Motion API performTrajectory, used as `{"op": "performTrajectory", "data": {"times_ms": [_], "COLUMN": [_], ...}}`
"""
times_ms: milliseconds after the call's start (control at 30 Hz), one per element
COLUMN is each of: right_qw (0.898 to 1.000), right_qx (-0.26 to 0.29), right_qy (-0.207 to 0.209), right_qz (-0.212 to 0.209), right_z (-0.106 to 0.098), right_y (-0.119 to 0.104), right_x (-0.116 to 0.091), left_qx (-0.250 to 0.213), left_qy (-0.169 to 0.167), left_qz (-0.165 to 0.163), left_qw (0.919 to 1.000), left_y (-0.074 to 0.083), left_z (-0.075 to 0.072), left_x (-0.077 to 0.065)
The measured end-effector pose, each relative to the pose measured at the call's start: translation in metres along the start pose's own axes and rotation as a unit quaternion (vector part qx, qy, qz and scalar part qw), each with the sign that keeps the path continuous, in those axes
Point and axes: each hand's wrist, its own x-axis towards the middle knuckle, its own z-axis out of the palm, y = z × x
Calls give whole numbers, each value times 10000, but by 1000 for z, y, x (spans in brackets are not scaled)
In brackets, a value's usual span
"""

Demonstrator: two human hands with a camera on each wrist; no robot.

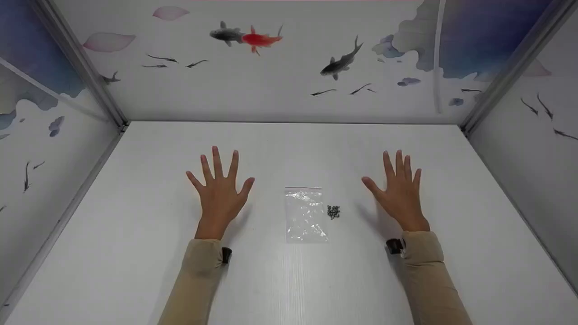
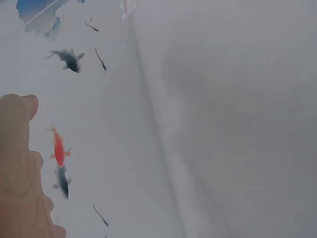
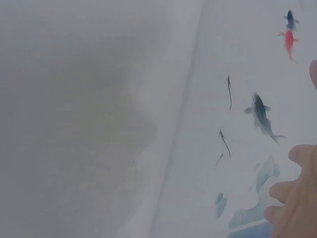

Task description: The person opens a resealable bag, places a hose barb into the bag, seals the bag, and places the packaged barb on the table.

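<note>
A clear zip-lock plastic bag (image 1: 305, 221) with a red line along its top edge lies flat on the white table. Right beside its right edge sits a small pile of dark metallic bits (image 1: 333, 211), like tiny screws, too small to make out singly. To the left of the bag my left hand (image 1: 220, 196) is held palm down with its fingers spread, and nothing is in it. My right hand (image 1: 399, 196), also spread and holding nothing, is to the right of the pile. In the left wrist view a corner of the bag (image 2: 127, 7) shows at the top.
Upright panels printed with fish and petals enclose the white table (image 1: 289, 280) at the back (image 1: 289, 90) and both sides. Metal posts (image 1: 510, 72) stand at the back corners. A black wrist device (image 1: 394, 246) sits at the right cuff, another (image 1: 226, 255) at the left.
</note>
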Motion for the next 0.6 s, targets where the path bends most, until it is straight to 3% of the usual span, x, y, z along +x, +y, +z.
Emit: {"op": "performTrajectory", "data": {"times_ms": [167, 300, 433, 600], "right_qw": [9944, 9853, 9798, 9743], "right_qx": [1028, 1605, 1602, 948], "right_qy": [-76, -368, -815, -1618], "right_qz": [-212, -457, -879, -1244], "right_z": [-7, -13, -16, -11], "right_y": [-1, -6, -15, -25], "right_x": [1, 4, 10, 15], "left_qx": [-389, -1001, -1500, -1568], "left_qy": [115, 118, -105, -751], "left_qz": [10, 111, 460, 1241], "left_qw": [9992, 9948, 9876, 9769], "left_y": [1, 4, 8, 16], "left_z": [-5, -12, -16, -12], "left_x": [1, 2, -1, -8]}}
